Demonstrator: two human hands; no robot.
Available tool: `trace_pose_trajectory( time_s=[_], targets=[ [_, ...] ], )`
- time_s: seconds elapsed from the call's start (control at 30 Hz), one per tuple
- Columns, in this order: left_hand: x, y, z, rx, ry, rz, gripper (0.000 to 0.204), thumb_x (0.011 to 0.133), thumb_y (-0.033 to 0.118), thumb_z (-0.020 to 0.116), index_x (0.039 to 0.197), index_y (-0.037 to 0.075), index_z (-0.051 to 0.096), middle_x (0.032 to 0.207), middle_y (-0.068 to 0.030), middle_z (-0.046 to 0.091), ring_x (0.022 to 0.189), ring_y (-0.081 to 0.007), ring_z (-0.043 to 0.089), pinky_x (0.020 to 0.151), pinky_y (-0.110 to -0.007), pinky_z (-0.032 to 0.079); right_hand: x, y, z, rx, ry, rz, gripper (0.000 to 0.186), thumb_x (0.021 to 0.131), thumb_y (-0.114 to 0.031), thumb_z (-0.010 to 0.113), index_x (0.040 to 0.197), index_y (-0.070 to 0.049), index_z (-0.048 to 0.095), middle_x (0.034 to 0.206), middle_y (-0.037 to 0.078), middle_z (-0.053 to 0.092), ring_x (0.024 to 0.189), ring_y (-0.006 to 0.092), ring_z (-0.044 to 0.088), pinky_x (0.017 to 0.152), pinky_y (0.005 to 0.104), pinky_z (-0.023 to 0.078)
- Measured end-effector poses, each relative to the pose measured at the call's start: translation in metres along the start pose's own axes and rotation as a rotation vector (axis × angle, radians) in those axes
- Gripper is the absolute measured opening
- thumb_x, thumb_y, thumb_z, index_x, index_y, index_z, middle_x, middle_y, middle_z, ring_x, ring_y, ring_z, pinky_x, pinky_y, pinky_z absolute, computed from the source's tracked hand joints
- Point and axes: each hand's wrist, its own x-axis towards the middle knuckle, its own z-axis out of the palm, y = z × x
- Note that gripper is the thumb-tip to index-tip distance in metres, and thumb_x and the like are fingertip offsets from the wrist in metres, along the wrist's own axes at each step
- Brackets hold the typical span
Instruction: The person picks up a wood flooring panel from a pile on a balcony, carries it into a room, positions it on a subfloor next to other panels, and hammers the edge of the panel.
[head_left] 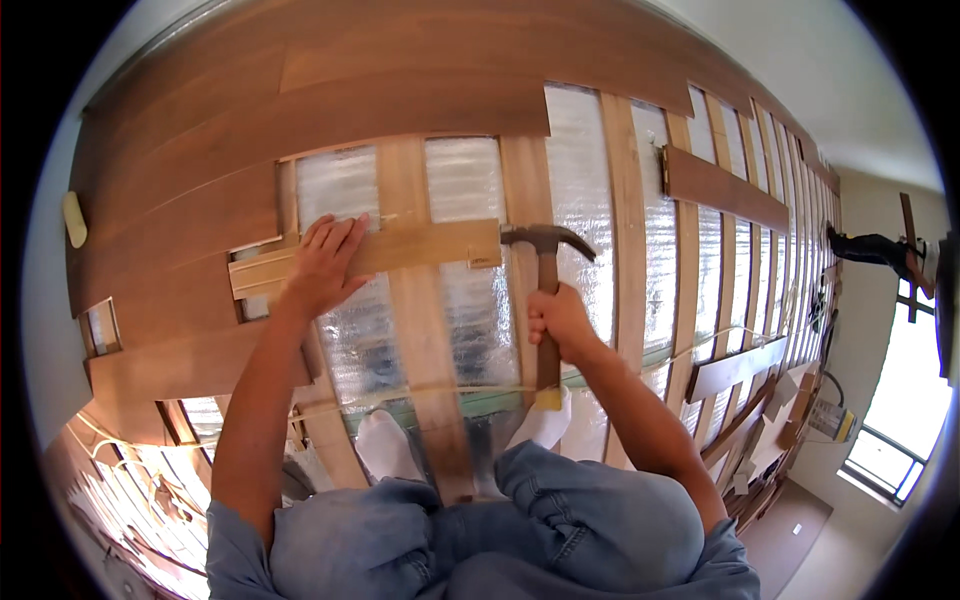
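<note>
A short floorboard (440, 243) lies across the joists, its pale side facing up. Its left end reaches into a gap between the laid brown boards. My left hand (330, 265) rests over the board near that end, with fingers stretched toward the far edge and thumb apart near the close edge. My right hand (562, 322) is wrapped around the handle of a claw hammer (547, 262). The hammer's head is at the board's right end, its claw pointing right; whether the face touches the wood I cannot tell.
Brown floorboards (400, 105) cover the far and left areas. Pale wooden joists (625, 200) run over silvery insulation (578, 170). A loose brown board (725, 188) lies across joists at the right, and another board (738, 370) nearer. Another person's leg (868, 247) shows at far right.
</note>
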Motion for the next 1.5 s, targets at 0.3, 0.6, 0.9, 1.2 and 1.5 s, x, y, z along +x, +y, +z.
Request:
trace_pose_trajectory(
  time_s=[0.3,0.6,0.9,1.2,1.5],
  targets=[
    [-0.001,0.000,-0.001,0.066,0.002,0.016,0.096,0.083,0.049,0.074,0.159,0.009,0.031,0.137,-0.0114,0.050,0.133,-0.0371,0.043,0.121,-0.047,0.031,0.003,-0.004,-0.041,0.628,0.515,-0.304,0.018,0.091,-0.005,0.059,0.080,-0.012,0.048,0.065,-0.003,0.044,0.049,0.0090,0.042,0.045,0.0255,0.039],
    [-0.004,-0.003,-0.002,0.033,-0.009,0.019,0.095,0.083,0.049,0.074,0.158,0.009,0.032,0.138,-0.0116,0.051,0.133,-0.0367,0.044,0.121,-0.047,0.031,0.009,-0.004,-0.040,0.139,0.194,-0.019,0.023,0.095,-0.010,0.061,0.081,-0.014,0.044,0.064,-0.006,0.039,0.047,0.0046,0.037,0.041,0.0242,0.033],
    [-0.003,-0.010,0.000,0.042,-0.015,-0.003,0.097,0.079,0.045,0.077,0.158,0.008,0.034,0.138,-0.0141,0.050,0.135,-0.0395,0.042,0.119,-0.050,0.033,0.013,-0.013,-0.012,0.135,-0.223,0.048,0.013,0.089,-0.003,0.059,0.081,-0.008,0.050,0.064,-0.001,0.043,0.049,0.0095,0.041,0.044,0.0292,0.038],
    [-0.004,-0.012,0.002,0.017,0.003,-0.011,0.096,0.079,0.041,0.078,0.158,0.009,0.033,0.140,-0.0136,0.049,0.137,-0.0403,0.041,0.119,-0.049,0.032,0.009,-0.004,-0.010,0.450,0.299,-0.032,0.016,0.092,-0.006,0.061,0.082,-0.011,0.049,0.066,-0.002,0.045,0.050,0.0086,0.043,0.044,0.0267,0.039],
    [-0.002,-0.015,0.002,0.091,0.034,0.003,0.091,0.083,0.044,0.076,0.157,0.009,0.035,0.135,-0.0126,0.052,0.134,-0.0395,0.044,0.120,-0.048,0.032,-0.013,-0.032,-0.015,0.031,0.031,-0.017,0.014,0.092,-0.008,0.062,0.093,-0.005,0.049,0.070,0.002,0.049,0.050,0.0100,0.046,0.044,0.0288,0.043]
  ],
)
